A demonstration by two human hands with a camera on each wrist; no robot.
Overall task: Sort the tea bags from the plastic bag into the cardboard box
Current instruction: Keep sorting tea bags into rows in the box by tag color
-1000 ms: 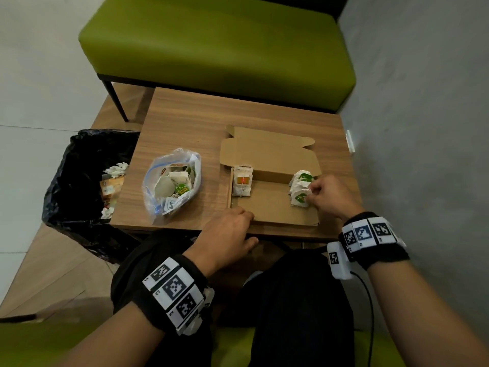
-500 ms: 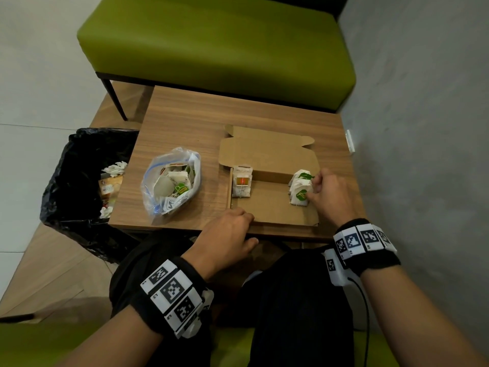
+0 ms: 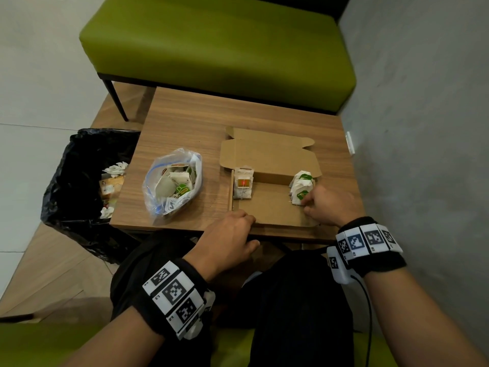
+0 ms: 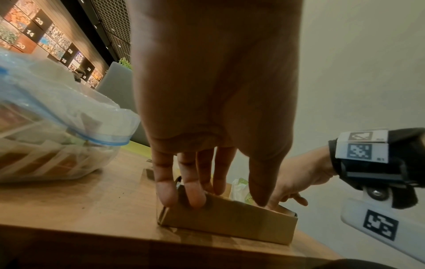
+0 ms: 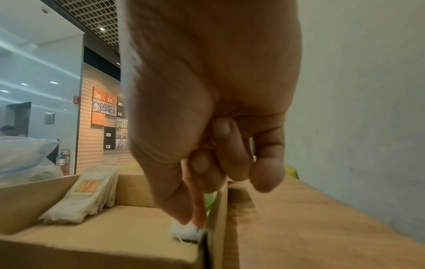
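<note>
The right hand [image 3: 326, 205] reaches into the right end of the open brown cardboard box [image 3: 272, 207], its thumb and forefinger pinching the nearest of the white tea bags with green tags [image 3: 300, 188]; in the right wrist view the fingertips [image 5: 198, 216] press the white bag down against the box's right wall. These green-tagged bags stand in a row along that right wall. At the far left corner of the box leans a small stack of white tea bags with orange-red tags [image 3: 243, 185]. The left hand [image 3: 229, 238] rests on the box's near left edge, fingers curled over the near wall, as the left wrist view shows [image 4: 195, 196]. The box lies on the near right part of a small wooden table [image 3: 190, 123], its lid folded back on the far side. Left of the box lies a clear plastic zip bag [image 3: 172, 184] holding more tea bags. Beyond the table's left edge stands a bin lined with a black bag [image 3: 76, 181], and on the far side a green upholstered bench [image 3: 217, 46].
</note>
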